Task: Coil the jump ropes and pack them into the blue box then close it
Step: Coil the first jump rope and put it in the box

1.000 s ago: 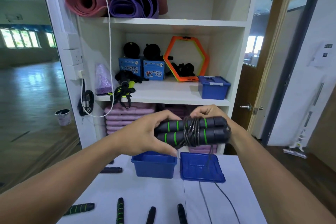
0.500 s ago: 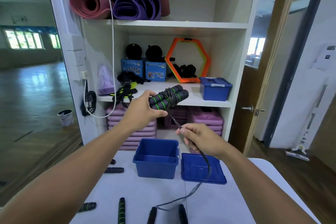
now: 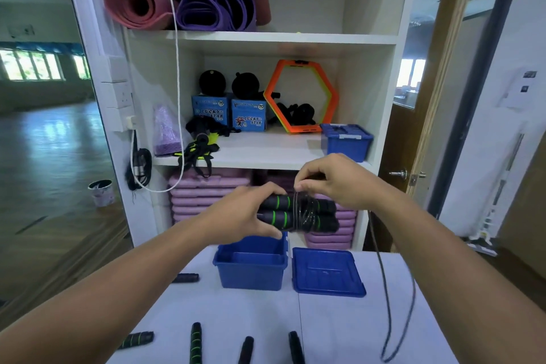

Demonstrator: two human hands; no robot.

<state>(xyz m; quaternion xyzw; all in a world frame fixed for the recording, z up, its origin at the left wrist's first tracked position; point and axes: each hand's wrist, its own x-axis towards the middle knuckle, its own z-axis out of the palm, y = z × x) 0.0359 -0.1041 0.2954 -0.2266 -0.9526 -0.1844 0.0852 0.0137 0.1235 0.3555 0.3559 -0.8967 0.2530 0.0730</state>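
Note:
My left hand grips two black jump rope handles with green rings, held side by side above the open blue box. Thin black cord is wound around their middle. My right hand pinches the cord at the top of the wraps. The loose cord hangs down the right and loops over the white table. The blue lid lies flat right of the box.
Several more jump rope handles lie along the table's near edge, and one lies left of the box. A white shelf unit behind holds rolled mats, purple pads, an orange hexagon and another blue box. A wooden door stands right.
My left hand lowered the handles back over the box. My right hand rose from below and brought the cord up over the wraps, and the loose cord swung to the right.

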